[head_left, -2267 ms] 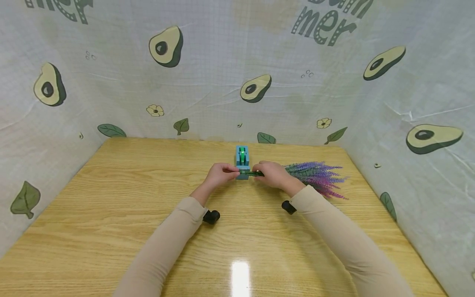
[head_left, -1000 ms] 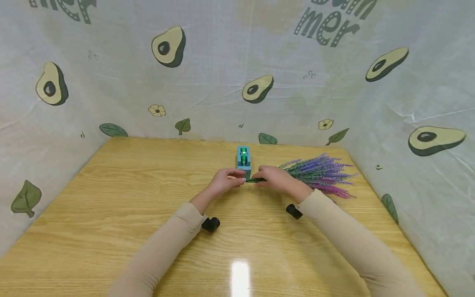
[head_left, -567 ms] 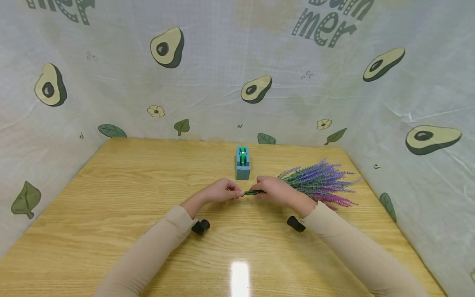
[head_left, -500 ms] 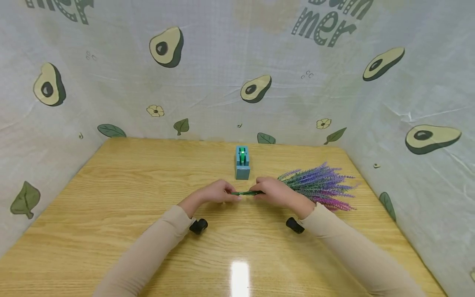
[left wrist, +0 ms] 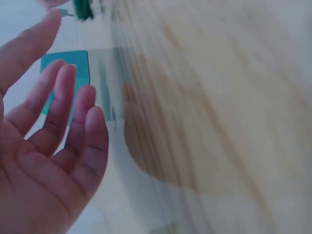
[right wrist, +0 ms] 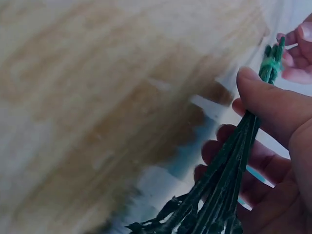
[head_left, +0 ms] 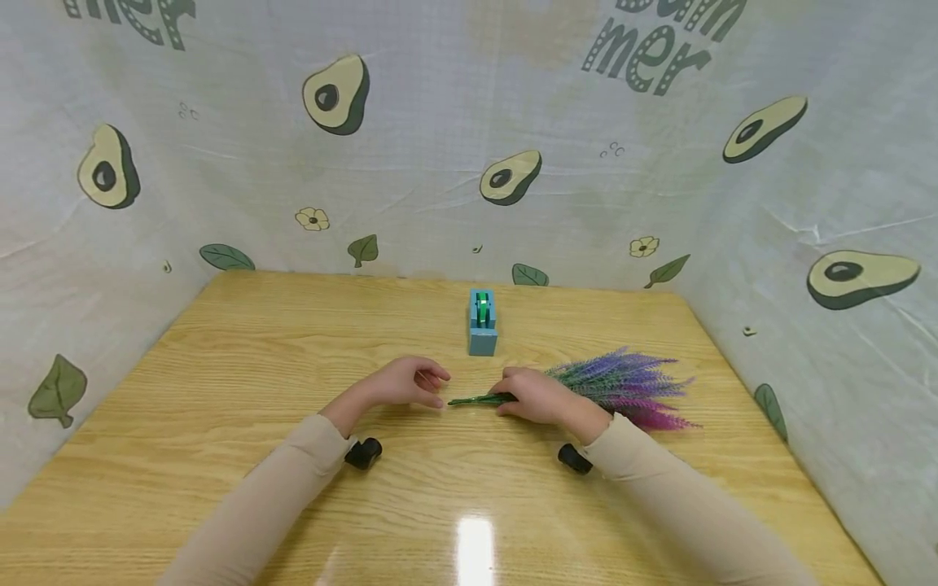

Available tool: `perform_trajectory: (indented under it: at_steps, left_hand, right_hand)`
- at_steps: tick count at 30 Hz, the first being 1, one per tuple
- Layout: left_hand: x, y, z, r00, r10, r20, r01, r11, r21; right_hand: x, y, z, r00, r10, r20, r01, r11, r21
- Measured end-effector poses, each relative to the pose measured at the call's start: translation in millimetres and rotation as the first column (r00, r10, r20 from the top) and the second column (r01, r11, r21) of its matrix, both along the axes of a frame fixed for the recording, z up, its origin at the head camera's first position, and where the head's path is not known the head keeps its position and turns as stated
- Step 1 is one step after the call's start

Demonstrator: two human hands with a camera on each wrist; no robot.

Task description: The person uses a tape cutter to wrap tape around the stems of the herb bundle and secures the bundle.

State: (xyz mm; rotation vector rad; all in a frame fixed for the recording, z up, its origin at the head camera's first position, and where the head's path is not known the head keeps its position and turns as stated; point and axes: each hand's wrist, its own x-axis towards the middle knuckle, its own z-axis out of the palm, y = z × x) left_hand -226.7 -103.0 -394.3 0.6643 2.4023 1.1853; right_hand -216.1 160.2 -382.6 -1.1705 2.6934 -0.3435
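My right hand [head_left: 538,396] grips the green stems of a bunch of artificial lavender [head_left: 621,381], with purple and magenta heads fanning out to the right. In the right wrist view, the thumb presses the stems [right wrist: 229,161] against the fingers. A band of shiny green tape [right wrist: 269,65] circles the stems near their ends. Just left of the stem ends, my left hand [head_left: 401,382] is apart from them, its fingers spread and holding nothing. In the left wrist view, the left palm [left wrist: 44,170] faces the camera, with the fingers loosely bent.
Beyond the hands stands a blue tape dispenser [head_left: 482,342] with a roll of green tape [head_left: 482,309]. The wooden table [head_left: 256,350] meets avocado-print cloth [head_left: 410,163] at the back and both sides. A black wrist camera [head_left: 364,452] sits under the left wrist.
Both hands have come away from the dispenser toward the person with the lavender. The left hand held the stem ends, then let go and moved left.
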Motion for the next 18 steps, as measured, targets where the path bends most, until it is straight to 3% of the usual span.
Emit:
perform_trajectory:
  at_steps: [8, 12, 15, 18]
  left_hand:
    - [1.7, -12.8, 1.9, 0.998, 0.046, -0.043, -0.044, 0.998, 0.045]
    - [6.4, -24.2, 13.7, 0.990, 0.091, -0.112, -0.085, 0.995, 0.054]
    - [11.9, -36.3, 28.6, 0.969, 0.150, -0.196, -0.143, 0.989, 0.050]
    - [18.1, -50.0, 43.8, 0.932, 0.224, -0.286, -0.228, 0.973, 0.020]
  right_hand:
    - [1.6, 9, 5.1, 1.000, -0.007, 0.022, 0.008, 0.999, -0.050]
    - [5.4, 22, 19.6, 0.997, -0.071, -0.033, 0.068, 0.993, -0.095]
    - [9.7, 37, 33.9, 0.984, -0.159, -0.082, 0.147, 0.980, -0.132]
    - [14.4, 56, 46.5, 0.959, -0.258, -0.121, 0.236, 0.956, -0.172]
